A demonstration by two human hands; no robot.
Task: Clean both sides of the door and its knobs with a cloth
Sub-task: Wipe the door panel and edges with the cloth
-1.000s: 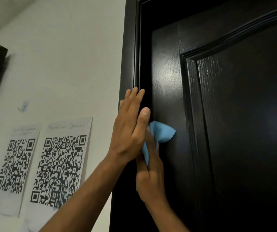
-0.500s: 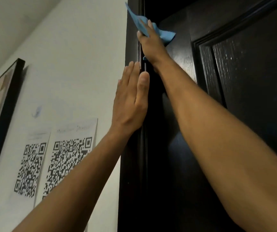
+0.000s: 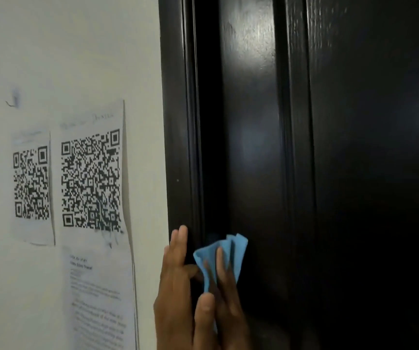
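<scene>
The black door (image 3: 251, 122) fills the right half of the view, with its dark frame (image 3: 175, 122) to its left. My right hand (image 3: 230, 296) holds a bunched blue cloth (image 3: 232, 251) against the door's left edge, low in the view; one finger lies over the cloth. My left hand (image 3: 175, 286) rests flat on the door frame right beside it, fingers straight and pointing up. Its thumb overlaps my right hand. No knob is in view.
A white wall (image 3: 64, 59) lies left of the frame. Two taped sheets with QR codes (image 3: 91, 180) and a printed page (image 3: 97, 299) hang on it. The door's raised panel moulding (image 3: 297, 147) runs vertically to the right of the cloth.
My right hand has swept the cloth from the top of the door's edge down to beside my left hand. The view has dropped lower, so the picture frame is out of sight.
</scene>
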